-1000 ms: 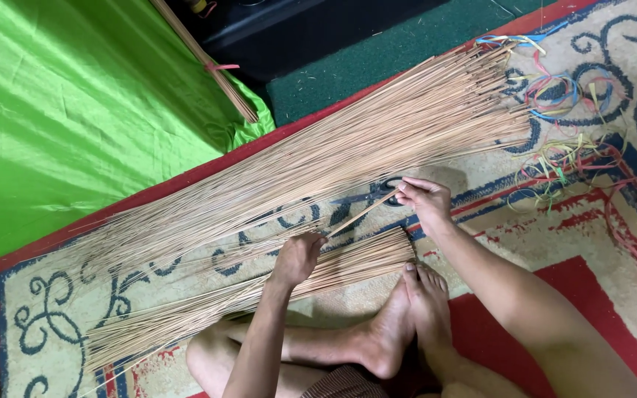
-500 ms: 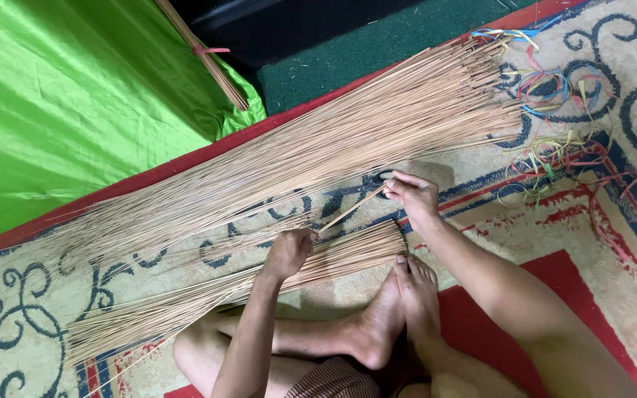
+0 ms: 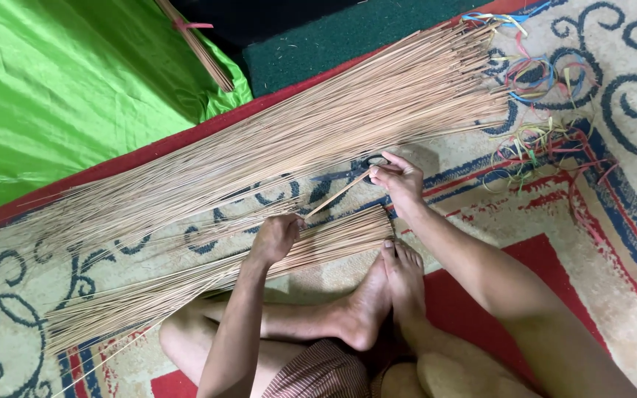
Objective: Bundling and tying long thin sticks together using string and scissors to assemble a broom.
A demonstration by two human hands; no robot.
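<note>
Seated cross-legged on a patterned rug (image 3: 613, 243), the person works one thin stick (image 3: 337, 194) between both hands. The left hand (image 3: 276, 237) is closed on the stick's lower end, and the right hand (image 3: 398, 179) pinches its upper end between fingertips, so the stick spans the gap between them, raised a little off the rug. Just below the left hand lies a small pile (image 3: 208, 276) of sticks, its near end resting against the bare feet (image 3: 388, 295). Beyond both hands lies a far larger heap (image 3: 296, 140), fanned across the rug toward a green cloth (image 3: 60, 96). Right of the right hand, loose coloured strips (image 3: 547, 103) lie tangled. A tied bundle (image 3: 197, 44) rests far beyond the left hand. Judged from the two piles, the sorting is at an early stage: few sticks set aside, most left in the heap
</note>
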